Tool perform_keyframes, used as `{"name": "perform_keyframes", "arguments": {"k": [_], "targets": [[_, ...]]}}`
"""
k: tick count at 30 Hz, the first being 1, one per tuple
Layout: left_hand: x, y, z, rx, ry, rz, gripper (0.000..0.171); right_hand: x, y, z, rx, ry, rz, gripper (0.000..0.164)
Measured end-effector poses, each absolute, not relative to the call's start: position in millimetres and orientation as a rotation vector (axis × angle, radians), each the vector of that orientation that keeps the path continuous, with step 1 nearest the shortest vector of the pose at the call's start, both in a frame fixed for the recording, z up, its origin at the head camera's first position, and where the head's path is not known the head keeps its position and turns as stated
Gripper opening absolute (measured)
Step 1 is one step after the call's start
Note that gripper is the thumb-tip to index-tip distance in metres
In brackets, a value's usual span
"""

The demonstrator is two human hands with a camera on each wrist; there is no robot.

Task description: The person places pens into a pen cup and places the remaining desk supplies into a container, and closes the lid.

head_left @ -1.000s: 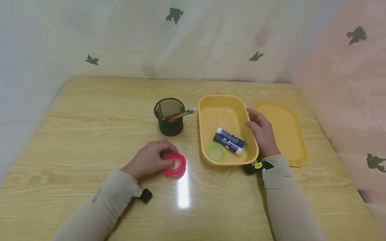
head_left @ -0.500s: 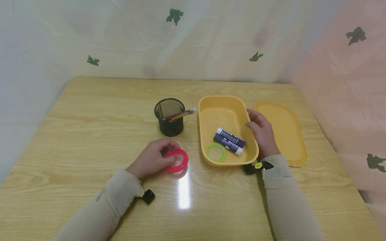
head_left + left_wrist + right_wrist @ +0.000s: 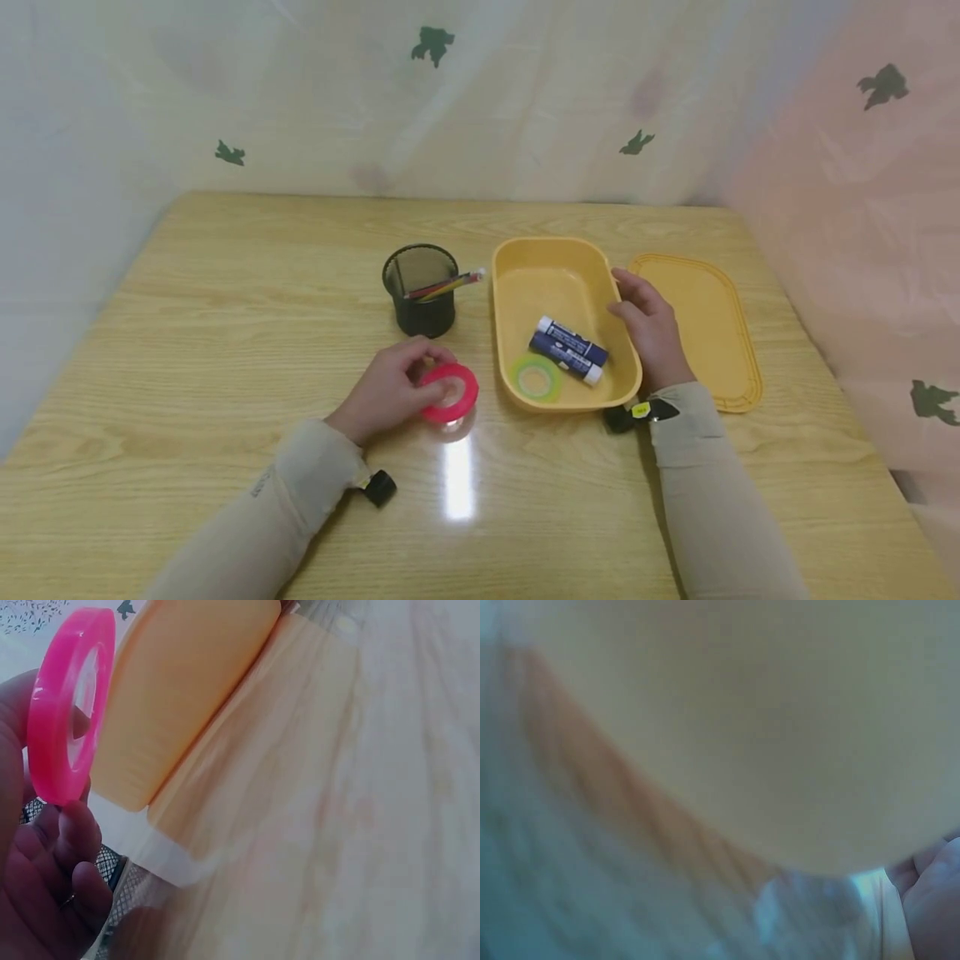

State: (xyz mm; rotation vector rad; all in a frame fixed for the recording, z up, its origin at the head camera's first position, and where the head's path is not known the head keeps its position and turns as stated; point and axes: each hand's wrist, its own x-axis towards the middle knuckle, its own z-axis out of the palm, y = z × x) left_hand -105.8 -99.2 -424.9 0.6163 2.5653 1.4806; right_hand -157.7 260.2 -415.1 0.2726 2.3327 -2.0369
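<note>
My left hand (image 3: pixel 393 383) pinches a pink roll of tape (image 3: pixel 470 397) between thumb and fingers, held just over the table left of a yellow plastic box (image 3: pixel 555 408). In the left wrist view the tape roll (image 3: pixel 56 712) stands on edge, with the fingertips partly behind it. My right hand (image 3: pixel 654 337) holds the box's right side, its thumb and fingertips at the rim. Inside the box lie two blue glue sticks (image 3: pixel 567 350) with white ends and a green-yellow tape roll (image 3: pixel 555 385). The right wrist view is mostly filled by the blurred box wall (image 3: pixel 765 750).
A black mesh pen cup (image 3: pixel 425 317) with several pencils (image 3: pixel 450 285) leaning in it stands left of the box. The flat yellow lid (image 3: pixel 712 333) lies on the wooden table (image 3: pixel 225 333) to the right, partly behind my right hand. Patterned sheets (image 3: pixel 525 100) hang behind.
My left hand has moved right and slightly away from me with the pink tape roll, closer to the box. The right hand and the box have stayed in place.
</note>
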Motion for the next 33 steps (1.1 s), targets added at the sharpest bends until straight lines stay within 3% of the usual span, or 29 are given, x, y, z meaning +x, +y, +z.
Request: {"name": "perform_keyframes", "arguments": {"k": [33], "targets": [[-108,-61,-412,0.625,2.498,1.608,0.022,-160,261,-418,0.24,2.319,-2.084,0.049]]}}
